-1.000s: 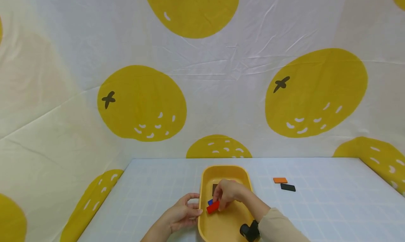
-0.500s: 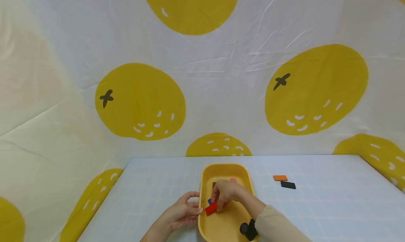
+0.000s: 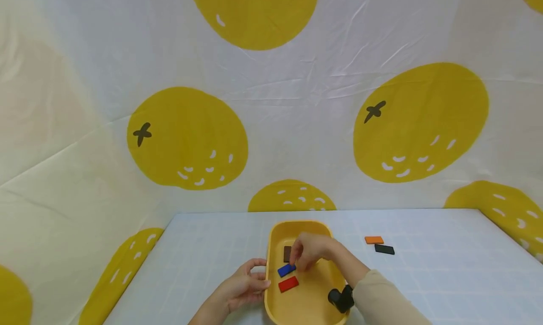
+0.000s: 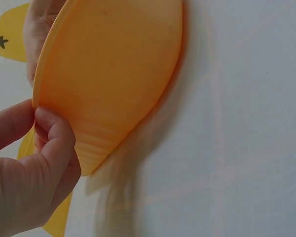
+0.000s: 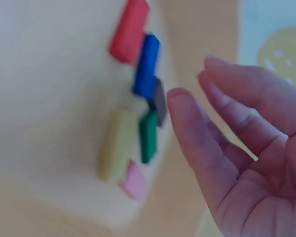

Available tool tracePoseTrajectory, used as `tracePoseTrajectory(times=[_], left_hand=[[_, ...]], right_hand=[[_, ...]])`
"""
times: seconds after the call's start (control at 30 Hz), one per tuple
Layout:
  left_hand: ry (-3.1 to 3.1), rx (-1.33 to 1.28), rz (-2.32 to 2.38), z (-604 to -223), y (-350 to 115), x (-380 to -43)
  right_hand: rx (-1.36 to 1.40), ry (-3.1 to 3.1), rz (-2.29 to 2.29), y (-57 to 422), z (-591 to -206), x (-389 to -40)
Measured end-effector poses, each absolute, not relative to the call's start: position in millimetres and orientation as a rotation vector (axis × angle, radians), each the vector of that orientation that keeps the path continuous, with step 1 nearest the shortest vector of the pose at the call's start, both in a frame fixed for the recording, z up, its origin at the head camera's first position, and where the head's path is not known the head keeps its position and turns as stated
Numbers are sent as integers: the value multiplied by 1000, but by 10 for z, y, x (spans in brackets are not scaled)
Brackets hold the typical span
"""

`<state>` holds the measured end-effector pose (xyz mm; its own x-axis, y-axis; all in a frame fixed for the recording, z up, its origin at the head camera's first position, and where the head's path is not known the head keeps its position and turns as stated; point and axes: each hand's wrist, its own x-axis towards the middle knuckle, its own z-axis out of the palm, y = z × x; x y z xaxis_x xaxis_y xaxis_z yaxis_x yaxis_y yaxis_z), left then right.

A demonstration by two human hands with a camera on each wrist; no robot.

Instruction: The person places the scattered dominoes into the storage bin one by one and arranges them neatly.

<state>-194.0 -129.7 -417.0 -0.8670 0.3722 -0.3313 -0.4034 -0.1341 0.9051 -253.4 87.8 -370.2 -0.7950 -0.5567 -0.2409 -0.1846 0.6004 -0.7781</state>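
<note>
My left hand [image 3: 246, 287] pinches the left rim of an oval yellow plastic tray [image 4: 108, 64] between thumb and fingers. Over the tray's middle, my right hand [image 3: 311, 250] has let its thumb and fingers spread apart, with nothing between them in the right wrist view. Just left of its fingertips lies a blue flat rectangular block [image 3: 286, 270], with a red block [image 3: 288, 284] nearer the front and a brown block [image 3: 287, 254] behind. The right wrist view also shows a green block [image 5: 148, 137], a pale yellow block [image 5: 117, 145] and a pink block [image 5: 134, 181], hidden behind my hand from the head view.
An orange block [image 3: 374, 240] and a black block [image 3: 384, 249] lie on the white gridded table [image 3: 445, 268] right of the tray. A cloth backdrop [image 3: 297, 141] with large yellow fruit prints stands behind. A black wrist camera [image 3: 341, 298] hangs over the tray's right rim.
My right hand has let go of the red block, which now lies flat in the tray, and has lifted back and to the right. The left hand stays on the rim.
</note>
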Motion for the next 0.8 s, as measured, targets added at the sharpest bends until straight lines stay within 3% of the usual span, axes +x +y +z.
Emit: tracePoseTrajectory(times=[0.47,0.8], left_hand=[[1641,-56,2044,-4176,-1302,-1939],[1632,-35,2052,-4182,-1303,-1948]], right_hand=[[-504,2312,-1305,1604,-3373,-2698],[-361,2357,-1336,2351,-3468,-2695]])
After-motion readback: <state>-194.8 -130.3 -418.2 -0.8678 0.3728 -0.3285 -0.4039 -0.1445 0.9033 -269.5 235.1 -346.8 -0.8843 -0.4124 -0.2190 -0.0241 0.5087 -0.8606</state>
